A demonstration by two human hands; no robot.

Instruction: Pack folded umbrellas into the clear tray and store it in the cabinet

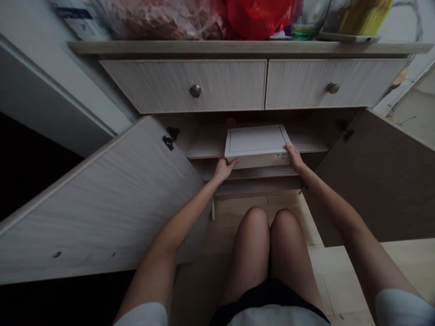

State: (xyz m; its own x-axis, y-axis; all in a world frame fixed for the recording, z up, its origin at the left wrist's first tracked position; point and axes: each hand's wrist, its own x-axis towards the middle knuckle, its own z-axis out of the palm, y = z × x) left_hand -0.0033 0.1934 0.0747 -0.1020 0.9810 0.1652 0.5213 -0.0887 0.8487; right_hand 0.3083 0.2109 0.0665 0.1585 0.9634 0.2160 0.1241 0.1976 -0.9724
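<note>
Hands meet on a flat white box [256, 144] that lies on the upper shelf [204, 147] inside an open cupboard. The box sits at the shelf's front edge, roughly midway between the side walls, with its near face overhanging the edge a little; a small label shows at the right end of that face. The left hand [222, 170] grips the box's near left corner, thumb up on the front face and fingers curled beneath. The right hand [295, 157] is clamped on the near right corner, fingers laid along the side and top edge. Both arms reach forward over bare knees [270, 222], above a tiled floor [340, 267].

The left cupboard door [102, 199] and the right door [380, 181] stand swung wide open. A lower shelf [258, 174] runs just under the box. Above the opening are two shut drawers, each with a round metal knob [195, 90]. On the bench [238, 47] over the drawers stand a red plastic bag [258, 16] and a glass jar [307, 18], near its front edge.
</note>
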